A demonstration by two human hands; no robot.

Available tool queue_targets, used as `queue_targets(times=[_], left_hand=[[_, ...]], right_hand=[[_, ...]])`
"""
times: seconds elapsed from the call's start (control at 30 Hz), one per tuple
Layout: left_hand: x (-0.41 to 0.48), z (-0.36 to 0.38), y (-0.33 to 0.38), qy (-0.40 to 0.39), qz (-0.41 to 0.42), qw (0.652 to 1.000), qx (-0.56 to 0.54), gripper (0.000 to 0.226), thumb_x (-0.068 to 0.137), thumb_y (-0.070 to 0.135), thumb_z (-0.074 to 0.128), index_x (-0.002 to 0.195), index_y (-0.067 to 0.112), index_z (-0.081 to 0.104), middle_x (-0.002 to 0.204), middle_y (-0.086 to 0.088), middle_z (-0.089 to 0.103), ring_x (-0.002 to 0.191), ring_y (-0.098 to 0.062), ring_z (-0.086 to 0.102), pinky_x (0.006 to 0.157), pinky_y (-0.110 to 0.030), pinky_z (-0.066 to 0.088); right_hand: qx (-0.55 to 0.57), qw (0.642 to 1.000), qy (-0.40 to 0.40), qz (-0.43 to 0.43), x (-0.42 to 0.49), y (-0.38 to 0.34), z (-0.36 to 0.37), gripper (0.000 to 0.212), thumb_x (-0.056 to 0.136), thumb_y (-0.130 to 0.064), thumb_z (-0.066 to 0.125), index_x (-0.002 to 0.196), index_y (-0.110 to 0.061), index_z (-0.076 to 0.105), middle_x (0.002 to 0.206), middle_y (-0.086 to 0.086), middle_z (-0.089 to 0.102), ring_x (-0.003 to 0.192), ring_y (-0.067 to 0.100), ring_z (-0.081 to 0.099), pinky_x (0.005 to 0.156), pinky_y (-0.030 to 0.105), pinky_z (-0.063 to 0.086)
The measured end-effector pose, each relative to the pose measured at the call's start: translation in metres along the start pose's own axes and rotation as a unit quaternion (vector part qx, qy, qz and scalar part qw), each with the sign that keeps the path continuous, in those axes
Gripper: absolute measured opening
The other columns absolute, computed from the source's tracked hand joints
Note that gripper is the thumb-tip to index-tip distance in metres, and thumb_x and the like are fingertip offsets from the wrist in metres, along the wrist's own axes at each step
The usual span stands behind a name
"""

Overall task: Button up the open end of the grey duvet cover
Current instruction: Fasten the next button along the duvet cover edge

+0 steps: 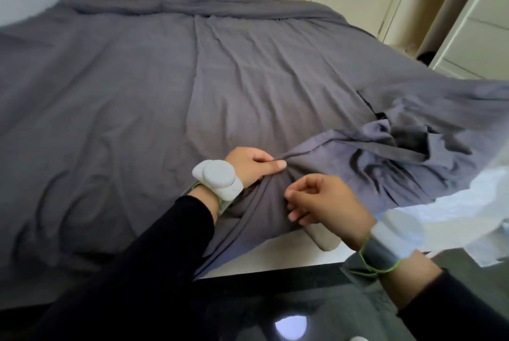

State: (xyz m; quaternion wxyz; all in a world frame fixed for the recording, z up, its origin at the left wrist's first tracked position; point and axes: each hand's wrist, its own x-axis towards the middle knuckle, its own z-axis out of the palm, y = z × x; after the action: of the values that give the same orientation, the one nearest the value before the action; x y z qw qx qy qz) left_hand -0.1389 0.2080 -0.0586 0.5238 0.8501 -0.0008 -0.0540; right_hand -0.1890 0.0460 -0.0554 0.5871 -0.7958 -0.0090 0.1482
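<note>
- The grey duvet cover (154, 87) lies spread over the bed (275, 254), creased, and reaches the bed's head end.
- Near the bed's foot, toward its right corner, the cover's open end (407, 139) is bunched up and gapes dark inside.
- The left hand (249, 166) is at the bed's foot edge. Its grip pinches a fold of the cover between thumb and fingers.
- The right hand (322, 200) is just beside it, fingers curled. I cannot tell whether its grip holds any cloth.
</note>
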Motion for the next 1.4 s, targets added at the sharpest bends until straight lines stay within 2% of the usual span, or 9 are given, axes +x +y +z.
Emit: queue_targets(times=[0.1, 0.3, 0.47, 0.67, 0.83, 1.0, 1.1, 1.23, 1.4], left_hand=[[-0.008, -0.002, 0.002, -0.021, -0.009, 1.0, -0.005, 0.017, 0.078, 0.035, 0.07, 0.066, 0.024, 0.067, 0.047, 0.006, 0.054, 0.043, -0.006, 0.046, 0.049, -0.017, 0.04], [-0.023, 0.007, 0.0, 0.002, 0.005, 0.999, 0.053, 0.011, 0.084, 0.024, 0.063, 0.078, 0.016, 0.068, 0.053, 0.0, 0.058, 0.036, 0.002, 0.048, 0.05, -0.012, 0.043], [-0.037, 0.003, -0.003, -0.029, 0.024, 0.986, 0.164, 0.014, 0.077, 0.013, 0.067, 0.09, 0.013, 0.07, 0.075, 0.0, 0.065, 0.07, -0.009, 0.059, 0.061, -0.009, 0.037], [-0.035, 0.001, -0.005, -0.023, 0.024, 0.99, 0.136, 0.01, 0.086, 0.023, 0.06, 0.077, 0.02, 0.061, 0.063, -0.002, 0.065, 0.044, 0.004, 0.054, 0.051, -0.009, 0.041], [-0.03, 0.002, -0.007, 0.008, 0.01, 0.994, 0.107, 0.011, 0.09, 0.025, 0.053, 0.08, 0.021, 0.057, 0.071, 0.004, 0.056, 0.073, -0.02, 0.056, 0.077, -0.03, 0.047], [-0.028, 0.003, -0.001, 0.04, -0.017, 0.998, 0.052, 0.014, 0.092, 0.027, 0.047, 0.091, 0.018, 0.057, 0.086, 0.0, 0.056, 0.097, -0.028, 0.059, 0.088, -0.033, 0.046], [-0.027, 0.005, 0.004, 0.059, -0.018, 0.998, 0.031, 0.023, 0.093, 0.029, 0.044, 0.101, 0.014, 0.058, 0.097, -0.002, 0.061, 0.097, -0.023, 0.056, 0.081, -0.028, 0.038], [-0.032, 0.008, 0.012, 0.056, 0.001, 0.998, -0.027, 0.025, 0.092, 0.033, 0.049, 0.098, 0.012, 0.06, 0.094, -0.007, 0.066, 0.092, -0.022, 0.058, 0.086, -0.032, 0.042], [-0.043, 0.002, 0.013, -0.073, 0.001, 0.993, -0.096, 0.028, 0.081, 0.03, 0.067, 0.083, 0.002, 0.066, 0.084, -0.019, 0.069, 0.079, -0.02, 0.06, 0.085, -0.041, 0.049]], right_hand=[[-0.046, 0.997, 0.056, 0.011, 0.001, 0.007, 0.006, 0.014, 0.079, -0.017, 0.071, 0.074, -0.009, 0.061, 0.059, 0.007, 0.067, 0.052, 0.017, 0.067, 0.055, 0.032, 0.056], [-0.172, 0.979, 0.106, 0.015, -0.006, 0.015, 0.025, 0.05, 0.059, -0.053, 0.076, 0.078, -0.017, 0.047, 0.069, 0.001, 0.063, 0.07, 0.027, 0.068, 0.062, 0.042, 0.059], [-0.235, 0.962, 0.138, -0.018, 0.001, 0.022, 0.032, 0.032, 0.07, -0.037, 0.067, 0.076, -0.019, 0.042, 0.071, -0.005, 0.053, 0.075, 0.022, 0.055, 0.065, 0.032, 0.042], [-0.217, 0.97, 0.108, -0.034, 0.0, 0.022, 0.031, 0.031, 0.08, -0.019, 0.059, 0.061, -0.02, 0.035, 0.077, 0.015, 0.055, 0.079, 0.037, 0.063, 0.073, 0.041, 0.051], [-0.038, 0.996, 0.075, -0.004, -0.015, 0.019, 0.019, 0.036, 0.085, -0.01, 0.063, 0.06, -0.015, 0.036, 0.062, 0.008, 0.043, 0.067, 0.026, 0.053, 0.075, 0.051, 0.058], [0.217, 0.971, 0.093, 0.036, -0.024, 0.012, 0.008, 0.029, 0.085, 0.006, 0.048, 0.063, -0.01, 0.04, 0.063, 0.009, 0.039, 0.065, 0.017, 0.046, 0.061, 0.032, 0.057], [0.306, 0.949, 0.074, 0.026, -0.029, 0.009, 0.003, 0.014, 0.087, 0.004, 0.043, 0.082, -0.007, 0.05, 0.076, 0.016, 0.045, 0.069, 0.019, 0.049, 0.064, 0.033, 0.056], [0.403, 0.915, 0.025, 0.001, -0.029, 0.006, -0.003, 0.018, 0.087, 0.001, 0.038, 0.076, -0.012, 0.046, 0.077, 0.008, 0.056, 0.07, 0.02, 0.056, 0.071, 0.033, 0.053], [0.396, 0.918, 0.028, 0.006, -0.026, 0.009, -0.003, 0.026, 0.089, 0.002, 0.047, 0.071, -0.016, 0.045, 0.069, 0.004, 0.058, 0.06, 0.013, 0.06, 0.059, 0.022, 0.055]])
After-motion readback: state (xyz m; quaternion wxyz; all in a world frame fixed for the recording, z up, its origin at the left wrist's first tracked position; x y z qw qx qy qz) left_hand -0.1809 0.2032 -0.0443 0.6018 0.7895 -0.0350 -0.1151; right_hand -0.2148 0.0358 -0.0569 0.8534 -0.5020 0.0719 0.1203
